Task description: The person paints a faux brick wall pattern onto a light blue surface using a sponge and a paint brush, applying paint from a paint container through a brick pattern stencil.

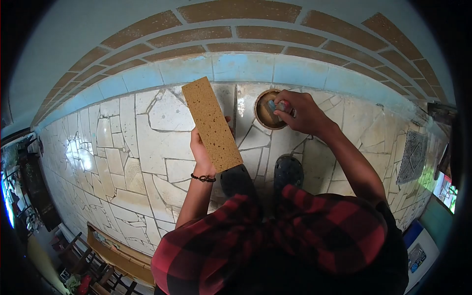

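Observation:
My left hand point(200, 152) grips a tan, dark-speckled brick tile point(211, 123) from beneath, its long face turned up toward me and tilted, with its far end leaning left. Most of the fingers are hidden behind it; a dark beaded bracelet circles the wrist. On the right, a round brown bowl point(259, 118) stands on the floor near the wall. Over its rim, my right hand point(306, 113) is closed around a small hand tool point(282, 105) with a reddish handle end. The tool's greyish lower part reaches into the bowl, where brownish material shows.
Rows of brown brick tiles point(268, 11) cover the wall ahead, above a band of light-blue tiles point(241, 68). Irregular pale stone paving point(123, 167) forms the floor. A grey patterned mat point(413, 156) lies far right; wooden furniture point(123, 250) stands lower left. My dark shoes point(287, 172) are below the bowl.

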`<move>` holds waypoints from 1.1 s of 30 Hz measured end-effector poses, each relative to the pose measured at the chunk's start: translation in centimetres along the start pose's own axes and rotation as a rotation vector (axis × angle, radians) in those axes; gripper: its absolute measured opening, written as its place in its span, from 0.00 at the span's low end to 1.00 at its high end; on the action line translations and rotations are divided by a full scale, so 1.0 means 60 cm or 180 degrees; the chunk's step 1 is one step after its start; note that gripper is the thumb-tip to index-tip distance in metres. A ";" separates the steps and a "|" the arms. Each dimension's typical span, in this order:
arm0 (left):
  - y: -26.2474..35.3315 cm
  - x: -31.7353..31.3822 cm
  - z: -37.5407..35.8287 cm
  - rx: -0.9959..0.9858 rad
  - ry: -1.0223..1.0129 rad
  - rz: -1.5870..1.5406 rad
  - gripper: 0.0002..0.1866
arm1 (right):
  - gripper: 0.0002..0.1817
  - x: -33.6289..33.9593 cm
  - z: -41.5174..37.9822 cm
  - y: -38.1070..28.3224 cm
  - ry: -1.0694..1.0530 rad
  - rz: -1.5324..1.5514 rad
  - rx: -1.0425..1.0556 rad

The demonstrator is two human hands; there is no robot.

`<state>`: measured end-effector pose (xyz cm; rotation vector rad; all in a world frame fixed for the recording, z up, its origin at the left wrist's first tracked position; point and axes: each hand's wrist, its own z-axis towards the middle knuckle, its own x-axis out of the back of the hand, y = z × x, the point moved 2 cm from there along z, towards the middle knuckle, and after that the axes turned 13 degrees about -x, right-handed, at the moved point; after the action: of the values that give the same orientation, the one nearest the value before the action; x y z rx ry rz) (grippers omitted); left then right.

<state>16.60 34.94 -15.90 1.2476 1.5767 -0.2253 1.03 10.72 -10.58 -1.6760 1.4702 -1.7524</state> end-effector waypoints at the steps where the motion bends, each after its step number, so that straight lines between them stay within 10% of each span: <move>1: 0.000 0.000 0.000 0.0008 0.0002 0.0006 0.33 | 0.13 -0.001 0.000 0.000 0.0026 0.0019 -0.0013; 28: -0.014 0.025 0.007 0.0102 0.0203 0.0515 0.31 | 0.12 0.032 -0.016 0.050 0.0749 0.1561 -0.0693; 33: -0.018 0.031 0.012 0.0093 0.0150 0.0591 0.31 | 0.13 0.019 -0.014 0.018 0.0525 0.0379 -0.0176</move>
<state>16.40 35.10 -18.13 1.4220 1.4911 -0.1013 -0.46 9.76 -10.66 -1.4659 1.6674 -1.8376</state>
